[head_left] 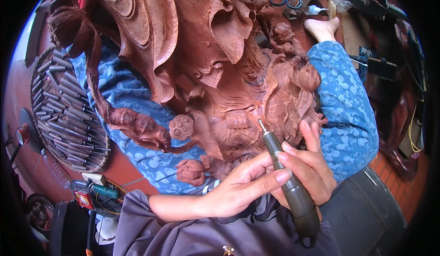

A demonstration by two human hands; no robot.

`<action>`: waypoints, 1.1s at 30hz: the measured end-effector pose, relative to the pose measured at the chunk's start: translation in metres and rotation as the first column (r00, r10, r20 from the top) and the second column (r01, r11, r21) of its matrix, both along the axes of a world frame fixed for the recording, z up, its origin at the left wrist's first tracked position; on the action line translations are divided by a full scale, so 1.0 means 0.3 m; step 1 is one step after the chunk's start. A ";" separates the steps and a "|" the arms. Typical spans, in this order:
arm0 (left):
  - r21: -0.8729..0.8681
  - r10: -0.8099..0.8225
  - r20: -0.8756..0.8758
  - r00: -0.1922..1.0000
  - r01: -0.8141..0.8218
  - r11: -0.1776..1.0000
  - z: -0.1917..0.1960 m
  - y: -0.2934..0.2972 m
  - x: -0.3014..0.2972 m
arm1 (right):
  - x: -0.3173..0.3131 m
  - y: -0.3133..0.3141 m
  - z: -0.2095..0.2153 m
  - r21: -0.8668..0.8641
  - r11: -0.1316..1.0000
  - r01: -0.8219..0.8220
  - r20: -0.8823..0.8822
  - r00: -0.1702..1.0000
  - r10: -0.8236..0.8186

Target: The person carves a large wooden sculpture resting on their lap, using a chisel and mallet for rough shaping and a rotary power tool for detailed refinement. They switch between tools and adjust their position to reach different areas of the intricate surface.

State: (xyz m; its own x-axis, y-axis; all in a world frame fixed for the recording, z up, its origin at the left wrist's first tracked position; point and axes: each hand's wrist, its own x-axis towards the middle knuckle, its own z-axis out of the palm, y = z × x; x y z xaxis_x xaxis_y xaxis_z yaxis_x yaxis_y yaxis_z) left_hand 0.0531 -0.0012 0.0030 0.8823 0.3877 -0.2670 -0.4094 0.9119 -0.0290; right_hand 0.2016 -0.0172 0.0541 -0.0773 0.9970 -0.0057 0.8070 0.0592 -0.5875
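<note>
I have the rotary handpiece (298,201) near the close edge of the reddish wood carving (238,95), its slim metal bit (261,125) angled over the relief, inward from that edge and right of centre. Contact between bit and wood cannot be confirmed.

The right hand (316,178) wraps the barrel: two fingertips press on it, and two others stand spread beyond. The left hand (238,187) lays its thumb along the barrel; its other fingers run behind, and I cannot tell how they close.

Handling, as I judge it: the handpiece is rigid, moderately heavy toward the rear and smooth enough to slip. Grip the ribbed collar and mid-barrel; avoid the bit.

The carving lies between the blue trouser legs (346,100). I rate it heavy and stiff, but fragile at the thin curled leaf (231,24) and the lotus pod (181,127). Take hold at the thick body.
</note>
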 end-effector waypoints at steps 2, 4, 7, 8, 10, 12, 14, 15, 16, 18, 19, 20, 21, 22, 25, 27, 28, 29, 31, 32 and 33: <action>-0.030 0.021 0.016 1.000 -0.021 0.999 -0.003 0.003 0.009 | 0.006 0.015 0.001 0.001 1.000 -0.020 0.016 1.000 0.020; -0.050 0.040 0.036 0.999 -0.038 0.998 -0.009 0.001 0.018 | 0.012 0.029 0.001 -0.022 0.999 -0.026 -0.005 1.000 0.026; -0.054 0.079 0.067 0.995 -0.075 0.996 -0.022 -0.004 0.021 | 0.014 0.047 0.004 -0.027 0.998 -0.054 0.006 0.999 0.054; -0.052 0.094 0.078 0.993 -0.090 0.995 -0.025 -0.004 0.019 | 0.013 0.050 0.001 -0.015 0.998 -0.067 0.015 0.998 0.067; -0.053 0.109 0.109 0.988 -0.104 0.993 -0.033 0.005 0.013 | 0.009 0.054 -0.006 0.008 0.996 -0.090 0.035 0.995 0.090; -0.060 0.091 0.100 0.991 -0.085 0.995 -0.033 0.012 0.014 | 0.004 0.058 -0.005 -0.003 0.997 -0.081 0.051 0.995 0.081; -0.075 0.058 0.034 0.998 -0.055 0.996 -0.026 0.016 0.015 | 0.001 0.063 -0.008 -0.021 0.996 -0.087 0.052 0.995 0.088; -0.078 0.066 0.025 0.998 -0.064 0.995 -0.027 0.016 0.015 | 0.000 0.067 -0.007 -0.035 0.995 -0.090 0.053 0.994 0.092; -0.081 0.065 0.022 0.998 -0.063 0.995 -0.025 0.018 0.017 | -0.001 0.069 -0.002 -0.048 0.995 -0.085 0.060 0.994 0.088; -0.089 0.080 0.058 0.995 -0.075 0.993 -0.029 0.019 0.016 | -0.002 0.071 0.001 -0.048 0.995 -0.087 0.074 0.993 0.090; -0.092 0.100 0.092 0.991 -0.092 0.991 -0.036 0.016 0.015 | -0.001 0.072 0.001 -0.047 0.995 -0.091 0.078 0.992 0.094; -0.097 0.120 0.126 0.985 -0.108 0.989 -0.041 0.016 0.013 | -0.001 0.073 0.003 -0.059 0.994 -0.094 0.083 0.992 0.099; -0.081 0.107 0.120 0.987 -0.098 0.992 -0.042 0.020 0.010 | -0.001 0.075 0.007 -0.072 0.993 -0.097 0.089 0.991 0.103; -0.065 0.096 0.112 0.989 -0.089 0.994 -0.043 0.026 0.005 | -0.002 0.076 0.009 -0.084 0.991 -0.101 0.093 0.990 0.108; -0.028 0.083 0.103 0.991 -0.081 0.996 -0.053 0.031 0.001 | 0.002 0.077 -0.001 -0.062 0.992 -0.113 0.081 0.990 0.117; -0.016 0.081 0.090 0.993 -0.080 0.997 -0.058 0.030 0.001 | 0.002 0.077 -0.006 -0.062 0.992 -0.110 0.088 0.989 0.115; -0.015 0.073 0.085 0.994 -0.072 0.997 -0.058 0.031 0.001 | 0.000 0.076 -0.004 -0.062 0.993 -0.103 0.098 0.989 0.108; -0.014 0.065 0.079 0.995 -0.064 0.998 -0.058 0.031 0.002 | -0.001 0.074 -0.006 -0.052 0.994 -0.096 0.104 0.989 0.101; -0.031 0.069 0.065 0.996 -0.067 0.997 -0.049 0.037 0.001 | -0.004 0.070 -0.012 -0.030 0.996 -0.086 0.112 0.990 0.089; -0.039 0.072 0.056 0.996 -0.070 0.997 -0.045 0.038 0.000 | -0.005 0.072 -0.009 -0.038 0.995 -0.089 0.119 0.989 0.093; -0.039 0.071 0.058 0.996 -0.068 0.997 -0.045 0.038 0.000 | -0.007 0.074 -0.005 -0.047 0.995 -0.091 0.126 0.987 0.096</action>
State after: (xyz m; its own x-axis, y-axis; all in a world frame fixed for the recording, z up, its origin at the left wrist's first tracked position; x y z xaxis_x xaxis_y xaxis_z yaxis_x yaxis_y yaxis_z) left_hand 0.0533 0.0102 -0.0106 0.8682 0.4396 -0.2300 -0.4684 0.8791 -0.0881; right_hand 0.1994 0.0051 0.0526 -0.1660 0.9842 -0.0619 0.8678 0.1160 -0.4832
